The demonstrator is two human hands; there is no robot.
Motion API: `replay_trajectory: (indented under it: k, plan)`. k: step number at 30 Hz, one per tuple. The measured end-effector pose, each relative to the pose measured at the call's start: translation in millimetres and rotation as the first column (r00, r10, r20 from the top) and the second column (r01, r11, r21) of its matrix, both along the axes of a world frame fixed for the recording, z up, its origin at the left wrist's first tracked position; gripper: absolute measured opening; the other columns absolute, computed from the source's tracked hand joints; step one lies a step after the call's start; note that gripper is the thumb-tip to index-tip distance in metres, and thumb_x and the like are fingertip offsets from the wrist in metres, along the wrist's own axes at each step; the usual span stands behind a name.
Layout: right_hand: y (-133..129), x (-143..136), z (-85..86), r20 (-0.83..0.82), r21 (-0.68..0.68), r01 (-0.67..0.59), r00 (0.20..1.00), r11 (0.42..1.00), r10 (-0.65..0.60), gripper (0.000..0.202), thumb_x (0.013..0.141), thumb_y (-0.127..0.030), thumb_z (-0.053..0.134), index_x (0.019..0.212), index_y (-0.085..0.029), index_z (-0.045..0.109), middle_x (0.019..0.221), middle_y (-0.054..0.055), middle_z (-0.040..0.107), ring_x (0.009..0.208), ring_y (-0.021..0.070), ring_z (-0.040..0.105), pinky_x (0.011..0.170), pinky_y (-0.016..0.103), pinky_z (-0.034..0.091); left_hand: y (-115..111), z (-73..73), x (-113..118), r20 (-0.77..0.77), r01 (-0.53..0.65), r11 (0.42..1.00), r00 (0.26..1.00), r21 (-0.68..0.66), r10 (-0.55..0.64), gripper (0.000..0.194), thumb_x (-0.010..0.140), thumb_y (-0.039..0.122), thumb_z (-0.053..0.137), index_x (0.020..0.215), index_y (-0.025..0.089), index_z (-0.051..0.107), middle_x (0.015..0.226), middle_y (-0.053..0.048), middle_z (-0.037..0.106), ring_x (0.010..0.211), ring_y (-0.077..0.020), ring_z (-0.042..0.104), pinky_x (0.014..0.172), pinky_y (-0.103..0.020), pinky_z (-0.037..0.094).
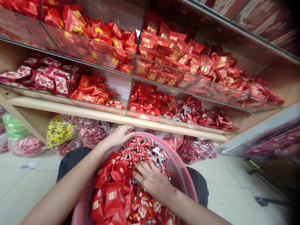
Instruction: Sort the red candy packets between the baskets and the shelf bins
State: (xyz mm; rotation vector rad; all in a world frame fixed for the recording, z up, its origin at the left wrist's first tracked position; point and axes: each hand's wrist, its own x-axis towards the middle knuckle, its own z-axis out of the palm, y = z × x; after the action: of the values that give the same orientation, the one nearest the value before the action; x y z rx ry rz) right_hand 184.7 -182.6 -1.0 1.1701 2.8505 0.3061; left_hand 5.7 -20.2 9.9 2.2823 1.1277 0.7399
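Note:
Between my knees stands a pink plastic basket (185, 175) heaped with small wrapped sweets. My right hand (150, 178) lies on the heap, palm down, with its fingers stretched out over the red, black and white packets (150, 150). Larger plain red packets (114, 197) with gold characters fill the left part of the basket. At the far left of the rim is my left hand (120, 135), its fingers and thumb a little apart and nothing visible in them. Whether it rests on the rim I cannot tell.
Ahead is a wooden shelf (93, 114) with clear-fronted bins of red packets (168, 53). Below it lie bagged sweets, including a yellow bag (61, 129) and a green bag (15, 126). A dark metal leg (272, 201) stands on the tiled floor at right.

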Motion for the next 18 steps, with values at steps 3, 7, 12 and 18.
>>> replay_trajectory:
  k: [3,7,12,18]
  plan:
    - [-4,9,11.6,-0.051,-0.032,0.041,0.998,0.999,-0.042,0.035,0.086,-0.014,0.041,0.12,-0.02,0.044,0.12,0.007,0.049,0.113,0.0195,0.041,0.097,0.04,0.033,1,-2.7,-1,-0.022,0.004,1.0,1.0,-0.015,-0.004,0.043,0.079,0.044,0.043,0.106,0.015,0.059,0.101,-0.009,0.066,0.087,-0.0184,0.061,0.077,-0.027,0.046]
    - [-14,32,27.6,-0.178,-0.043,0.205,0.961,0.978,-0.209,0.04,0.084,-0.013,0.041,0.122,-0.024,0.043,0.125,0.006,0.047,0.115,0.0208,0.04,0.095,0.041,0.036,3,-5.7,-3,-0.026,0.011,1.0,1.0,-0.008,-0.011,0.044,0.079,0.046,0.043,0.106,0.015,0.059,0.101,-0.009,0.065,0.086,-0.0182,0.061,0.076,-0.028,0.046]
    - [-49,80,18.3,-0.481,0.035,0.486,0.774,0.873,-0.411,0.039,0.083,-0.024,0.044,0.122,-0.026,0.043,0.122,0.008,0.049,0.112,0.0242,0.046,0.087,0.042,0.043,3,-4.4,-5,-0.03,0.042,0.999,0.999,-0.025,-0.042,0.041,0.08,0.044,0.042,0.105,0.016,0.059,0.1,-0.009,0.066,0.086,-0.0177,0.061,0.076,-0.027,0.046]
    - [-117,116,-30.4,-0.749,-0.09,0.729,0.4,0.679,-0.529,0.032,0.081,-0.032,0.048,0.111,-0.026,0.05,0.113,0.009,0.055,0.102,0.0261,0.054,0.081,0.042,0.049,0,-0.7,-3,-0.109,0.021,0.999,0.994,-0.033,-0.024,0.046,0.079,0.047,0.04,0.107,0.016,0.059,0.109,-0.01,0.063,0.097,-0.0206,0.058,0.085,-0.029,0.042]
